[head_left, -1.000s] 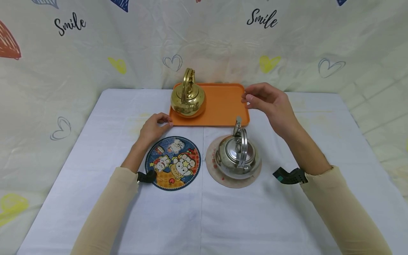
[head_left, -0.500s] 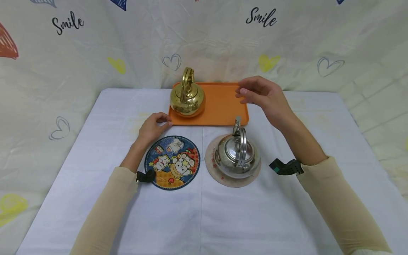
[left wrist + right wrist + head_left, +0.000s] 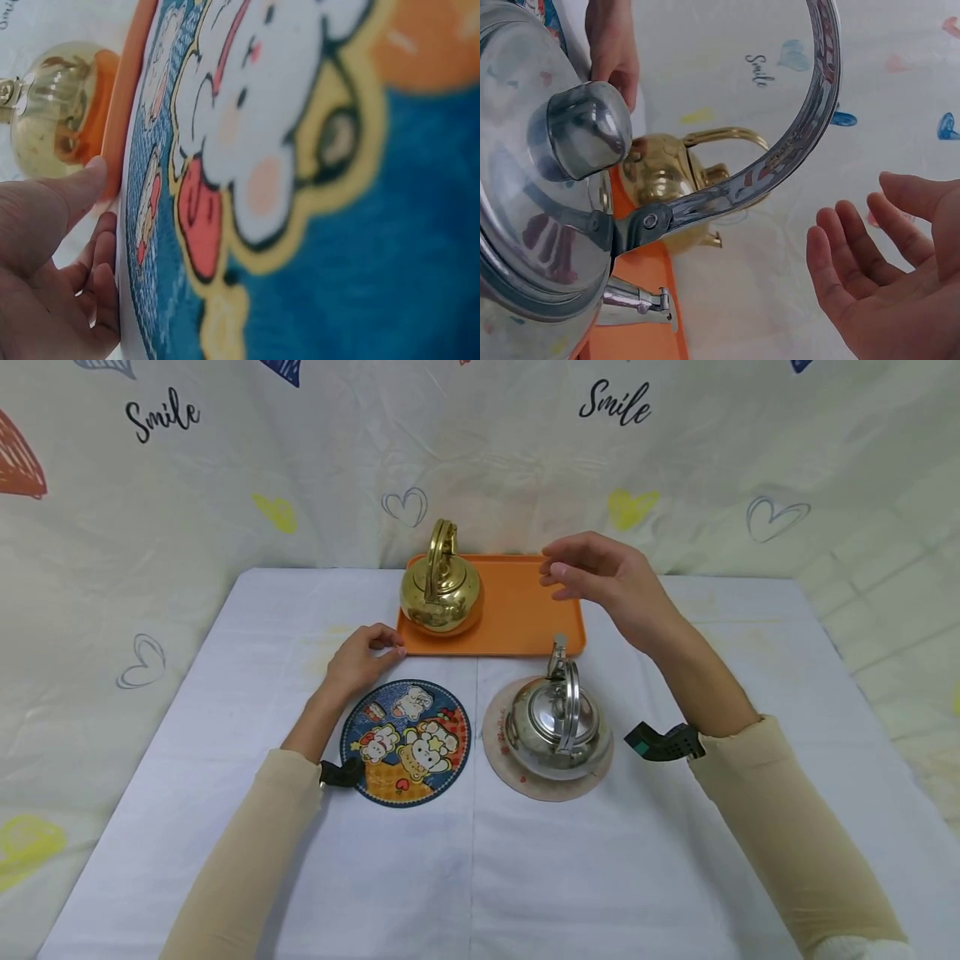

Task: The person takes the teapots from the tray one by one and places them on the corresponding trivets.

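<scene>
A gold kettle [image 3: 441,596] with its handle upright stands on the left part of an orange tray [image 3: 517,610]. My left hand [image 3: 360,662] rests on the table beside the tray's near left corner, its thumb tip at the rim and its other fingers loosely bent, as the left wrist view shows. My right hand [image 3: 611,585] hovers over the tray's right end, fingers relaxed and apart, holding nothing. Nearer to me, a silver kettle [image 3: 558,735] stands on a round pale mat [image 3: 506,768]. In the right wrist view its raised handle [image 3: 821,97] arches in front of the gold kettle.
A round blue and orange cartoon mat [image 3: 405,743] lies on the white table [image 3: 480,877], left of the silver kettle. Behind the table hangs a pale backdrop [image 3: 510,460] with hearts and "Smile" lettering, close to the tray's far edge.
My right hand has moved left and slightly away from me, from beside the tray's right edge to over its right end. The left hand, both kettles and the tray stay in place.
</scene>
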The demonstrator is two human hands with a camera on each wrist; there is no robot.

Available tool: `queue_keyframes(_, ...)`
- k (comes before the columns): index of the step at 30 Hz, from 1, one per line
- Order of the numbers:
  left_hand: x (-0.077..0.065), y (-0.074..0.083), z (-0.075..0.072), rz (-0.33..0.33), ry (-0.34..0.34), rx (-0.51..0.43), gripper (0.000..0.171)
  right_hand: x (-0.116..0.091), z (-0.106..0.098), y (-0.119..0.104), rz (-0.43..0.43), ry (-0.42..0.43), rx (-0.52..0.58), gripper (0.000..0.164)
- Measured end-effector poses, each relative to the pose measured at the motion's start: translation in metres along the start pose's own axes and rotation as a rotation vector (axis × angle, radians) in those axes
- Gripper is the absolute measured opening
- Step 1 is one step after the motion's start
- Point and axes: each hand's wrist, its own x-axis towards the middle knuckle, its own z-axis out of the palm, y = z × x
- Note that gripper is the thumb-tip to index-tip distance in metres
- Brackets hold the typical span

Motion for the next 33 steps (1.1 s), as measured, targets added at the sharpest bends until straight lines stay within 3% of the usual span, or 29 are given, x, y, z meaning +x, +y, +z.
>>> queue_keyframes(12, 0.002, 0.0, -0.003, -0.033, -0.024, 0.007, 0.026, 0.018, 0.004, -0.012, 0.037, -0.078, -0.077, 0.029)
queue_keyframes(26, 0.001, 0.0, -0.002, -0.056, -0.033, 0.016, 0.027, 0.042, 0.013, -0.017, 0.061, -0.093, -0.091, 0.03)
queue_keyframes(33, 0.001, 0.0, -0.003, -0.026, -0.021, 0.027, 0.026, 0.056, 0.014, -0.017, 0.079, -0.106, -0.122, 0.03)
